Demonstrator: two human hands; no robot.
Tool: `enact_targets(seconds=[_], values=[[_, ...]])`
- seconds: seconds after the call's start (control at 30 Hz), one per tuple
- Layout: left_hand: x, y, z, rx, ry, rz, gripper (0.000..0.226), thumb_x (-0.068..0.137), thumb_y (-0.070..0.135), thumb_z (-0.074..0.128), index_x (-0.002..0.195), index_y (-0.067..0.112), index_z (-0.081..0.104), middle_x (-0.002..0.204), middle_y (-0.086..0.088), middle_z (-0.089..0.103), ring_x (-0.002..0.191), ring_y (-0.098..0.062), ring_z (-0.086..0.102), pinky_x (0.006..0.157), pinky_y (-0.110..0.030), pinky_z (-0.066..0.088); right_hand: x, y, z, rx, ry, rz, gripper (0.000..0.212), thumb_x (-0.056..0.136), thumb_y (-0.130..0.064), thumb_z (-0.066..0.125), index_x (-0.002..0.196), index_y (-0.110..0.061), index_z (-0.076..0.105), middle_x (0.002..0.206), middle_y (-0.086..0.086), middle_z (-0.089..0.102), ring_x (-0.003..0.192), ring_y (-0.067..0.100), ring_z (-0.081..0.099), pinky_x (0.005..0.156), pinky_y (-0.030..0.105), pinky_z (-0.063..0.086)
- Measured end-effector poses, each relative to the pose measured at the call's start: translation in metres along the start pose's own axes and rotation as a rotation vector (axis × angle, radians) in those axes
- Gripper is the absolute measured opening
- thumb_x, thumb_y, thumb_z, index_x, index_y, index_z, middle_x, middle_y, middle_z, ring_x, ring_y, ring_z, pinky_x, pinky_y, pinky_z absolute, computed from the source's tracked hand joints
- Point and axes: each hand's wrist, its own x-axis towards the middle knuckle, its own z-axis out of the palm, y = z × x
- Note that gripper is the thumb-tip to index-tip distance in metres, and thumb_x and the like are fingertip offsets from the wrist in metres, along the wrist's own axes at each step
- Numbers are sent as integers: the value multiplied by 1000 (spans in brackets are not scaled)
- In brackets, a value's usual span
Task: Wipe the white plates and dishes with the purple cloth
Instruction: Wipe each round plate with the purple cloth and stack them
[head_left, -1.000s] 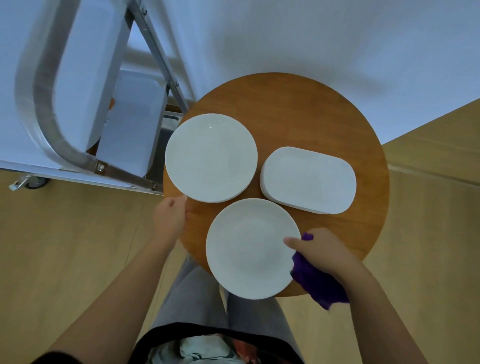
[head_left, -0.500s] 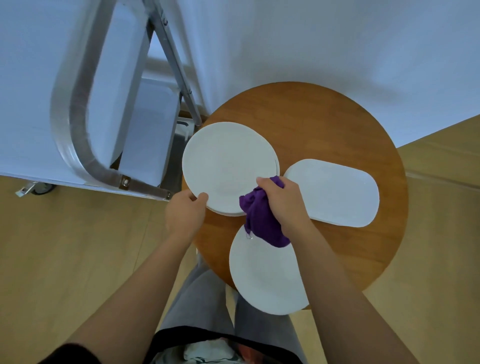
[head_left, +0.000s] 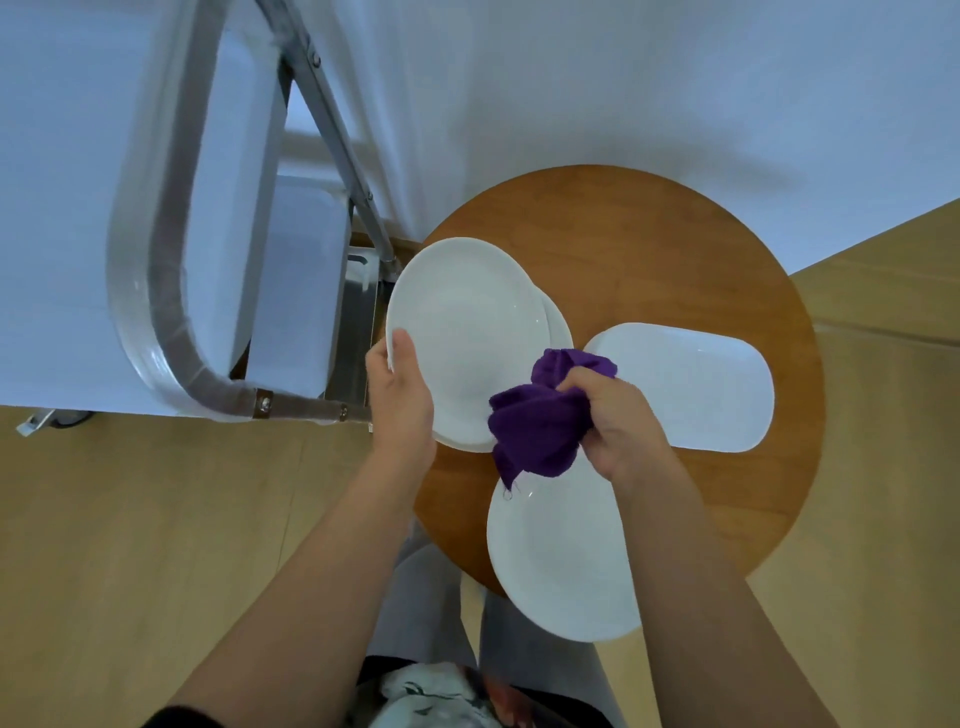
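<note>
We have the round wooden tabletop (head_left: 675, 249) as our landmark. At its left edge our left hand (head_left: 400, 395) grips the rim of a round white plate (head_left: 462, 322), thumb curled over the near edge, and the plate looks tilted up off the wood towards us. A second white rim (head_left: 558, 325) peeks out behind it on the right, so we take it that another plate lies beneath. Our right hand (head_left: 618, 421), over the middle of the tabletop, is closed around the bunched purple cloth (head_left: 540, 421), fingers curled into the folds. The cloth touches the lower right part of the tilted plate, and a loose corner hangs down towards a second round white plate (head_left: 561, 566), which sits at the near edge of the tabletop and overhangs it. A white oblong dish with rounded ends (head_left: 691, 384) lies flat on the right side of the tabletop, just beyond the right hand.

We judge the wiping of the tilted plate to be only starting: the cloth sits at its edge, with most of the face uncovered. Nothing here tells us whether the near plate, the oblong dish or the hidden plate is wiped, since all look equally white and dry. So we count one piece in hand and the others unsettled.
</note>
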Motion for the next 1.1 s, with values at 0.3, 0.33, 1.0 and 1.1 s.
enact_targets(seconds=[0.3,0.33,1.0,1.1], values=[[-47,13,4,-73,-257,-143,57,62,81,28,103,49,51,94,7,68,85,-16,66,49,-27,55,-25,-19,13,-294,237,-766,25,92,-22,54,110,-39,53,112,-9,63,105,9,58,87,34,50],[-57,12,9,-79,-260,-146,59,57,81,30,101,49,52,89,7,71,81,-16,69,49,-27,55,-22,-11,19,-448,357,-826,33,94,-30,53,126,-33,48,131,0,54,123,17,48,102,43,40],[-121,-25,47,-203,-410,-93,58,59,77,40,98,39,59,82,6,74,74,-15,72,56,-33,57,-71,64,-100,-520,-294,-723,43,79,-43,48,61,-4,53,53,3,49,54,18,48,59,38,42],[-127,-23,50,-16,-515,-50,44,64,77,37,92,51,58,89,11,73,81,-15,71,59,-34,58,-71,51,-134,-778,-287,-488,37,84,-32,54,54,-11,47,50,1,46,52,15,44,54,38,39]])
